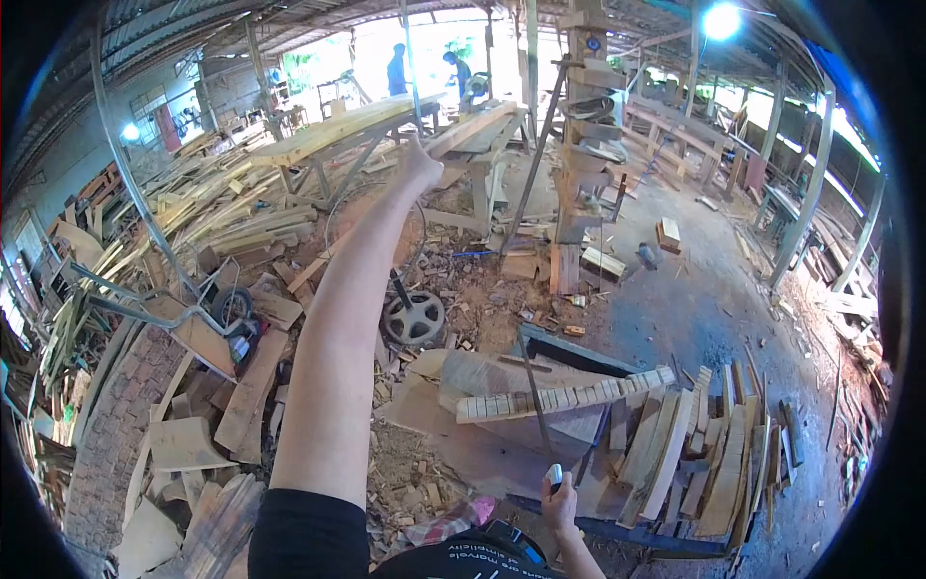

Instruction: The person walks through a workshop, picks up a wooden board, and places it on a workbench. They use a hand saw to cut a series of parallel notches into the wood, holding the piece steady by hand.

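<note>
Two hands are at work: the left hand is stretched far out toward twelve o'clock, over the long plank on the sawing worktop; whether its fingers are spread I cannot tell. The right hand, down at five o'clock, has its fingers wrapped around a thin rod rising from the cart. Many curved cut pieces already lie stacked there, so much cutting looks done, while heaps of raw boards wait at ten o'clock.

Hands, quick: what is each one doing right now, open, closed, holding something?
Left hand: stretched far out at arm's length; open or closed cannot be told.
Right hand: closed on a small white-tipped object.
</note>
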The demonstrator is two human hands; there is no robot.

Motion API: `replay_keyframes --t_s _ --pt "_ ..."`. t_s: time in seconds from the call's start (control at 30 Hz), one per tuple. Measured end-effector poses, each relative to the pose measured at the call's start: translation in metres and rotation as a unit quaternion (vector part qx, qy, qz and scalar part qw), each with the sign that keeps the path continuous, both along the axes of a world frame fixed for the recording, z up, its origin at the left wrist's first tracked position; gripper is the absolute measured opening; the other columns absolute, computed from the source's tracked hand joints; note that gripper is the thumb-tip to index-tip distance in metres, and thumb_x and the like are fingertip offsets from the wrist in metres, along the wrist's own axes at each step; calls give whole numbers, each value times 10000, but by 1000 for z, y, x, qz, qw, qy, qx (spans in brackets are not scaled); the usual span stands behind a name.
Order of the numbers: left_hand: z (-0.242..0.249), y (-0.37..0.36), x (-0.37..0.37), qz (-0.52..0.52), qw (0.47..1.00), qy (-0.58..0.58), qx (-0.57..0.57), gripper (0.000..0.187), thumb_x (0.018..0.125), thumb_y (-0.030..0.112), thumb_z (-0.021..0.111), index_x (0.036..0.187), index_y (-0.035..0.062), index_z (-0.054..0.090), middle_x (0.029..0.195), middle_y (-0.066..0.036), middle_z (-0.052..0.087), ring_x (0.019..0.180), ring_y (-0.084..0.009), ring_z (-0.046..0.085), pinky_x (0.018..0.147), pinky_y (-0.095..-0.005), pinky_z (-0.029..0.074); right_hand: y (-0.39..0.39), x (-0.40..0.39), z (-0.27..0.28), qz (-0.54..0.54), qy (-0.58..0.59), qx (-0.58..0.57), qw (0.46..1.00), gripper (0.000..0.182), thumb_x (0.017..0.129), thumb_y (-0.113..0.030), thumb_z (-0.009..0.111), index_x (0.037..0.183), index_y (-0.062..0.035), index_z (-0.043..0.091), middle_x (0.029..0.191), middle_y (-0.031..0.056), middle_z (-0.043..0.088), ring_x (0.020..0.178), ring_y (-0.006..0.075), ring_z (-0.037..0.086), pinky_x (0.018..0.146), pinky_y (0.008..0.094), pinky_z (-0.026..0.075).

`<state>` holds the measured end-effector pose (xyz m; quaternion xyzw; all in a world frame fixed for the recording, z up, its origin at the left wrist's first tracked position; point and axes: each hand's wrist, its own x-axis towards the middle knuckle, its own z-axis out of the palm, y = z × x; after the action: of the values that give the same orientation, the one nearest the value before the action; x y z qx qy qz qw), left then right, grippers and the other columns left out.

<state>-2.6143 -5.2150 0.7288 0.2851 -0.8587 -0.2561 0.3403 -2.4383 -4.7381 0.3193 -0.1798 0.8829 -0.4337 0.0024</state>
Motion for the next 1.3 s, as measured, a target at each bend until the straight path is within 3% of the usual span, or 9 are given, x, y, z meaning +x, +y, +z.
replay_keyframes --t_s 0.03,0.1,0.4,0.47,0.57,0.77,0.87,0.93,1.3 --pt "7 7 5 -2 1000 6 0 793 799 134 587 1463 52 162 1344 -211 460 1150 -336 543 940 -450 462 3 0 1 -2 6 0 1000 271 882 -223 615 921 -30 429 739 286 578 733 502 570 590 540 432" --pt "20 14 11 -40 998 -36 37 886 797 112 586 1490 119 35 1362 -251 412 801 -233 648 495 -267 523 -1 0 4 -10 1 7 1000 273 884 -227 614 924 -31 429 738 284 583 734 501 577 590 536 436" --pt "12 41 -6 -75 996 -44 37 804 804 218 623 1455 21 194 1058 -197 641 615 -216 669 538 -303 547 5 -2 5 0 -5 -2 1000 276 888 -234 609 919 -32 423 733 287 581 736 501 577 587 534 437" --pt "-7 38 -18 -89 995 -31 32 583 820 266 603 1332 38 443 946 -166 679 656 -252 675 604 -359 540 10 -1 0 7 -4 4 1000 276 885 -233 611 919 -35 423 727 286 581 730 499 579 581 531 438" --pt "-72 42 -30 -170 980 -58 -89 212 834 290 584 816 94 663 844 -168 669 772 -353 651 712 -453 516 11 -9 -11 10 -7 11 1000 279 874 -230 623 917 -39 425 722 285 582 717 495 583 570 524 439" --pt "-260 115 14 -284 943 -173 23 253 787 268 594 707 38 661 722 -202 643 696 -331 653 659 -449 509 14 -12 -8 12 -33 26 999 282 867 -255 626 884 -42 442 707 264 575 710 477 584 579 523 445" --pt "-302 164 54 -247 934 -250 68 244 808 314 624 804 74 670 846 -163 676 785 -328 650 712 -445 508 20 -13 -5 18 -33 8 999 269 867 -252 624 876 -47 450 708 255 578 711 478 583 578 519 442" --pt "-404 172 46 -238 941 -225 87 275 825 337 613 911 78 643 972 -153 654 912 -325 629 797 -485 481 22 -12 0 19 -49 5 999 270 865 -257 627 875 -47 457 715 257 576 726 479 582 583 512 443" --pt "-411 240 81 -162 941 -294 -50 310 822 291 577 1052 85 605 1083 -130 571 1043 -342 505 837 -516 408 15 -4 17 -11 -73 8 997 246 874 -216 627 858 -41 455 705 244 565 693 466 574 569 475 437"
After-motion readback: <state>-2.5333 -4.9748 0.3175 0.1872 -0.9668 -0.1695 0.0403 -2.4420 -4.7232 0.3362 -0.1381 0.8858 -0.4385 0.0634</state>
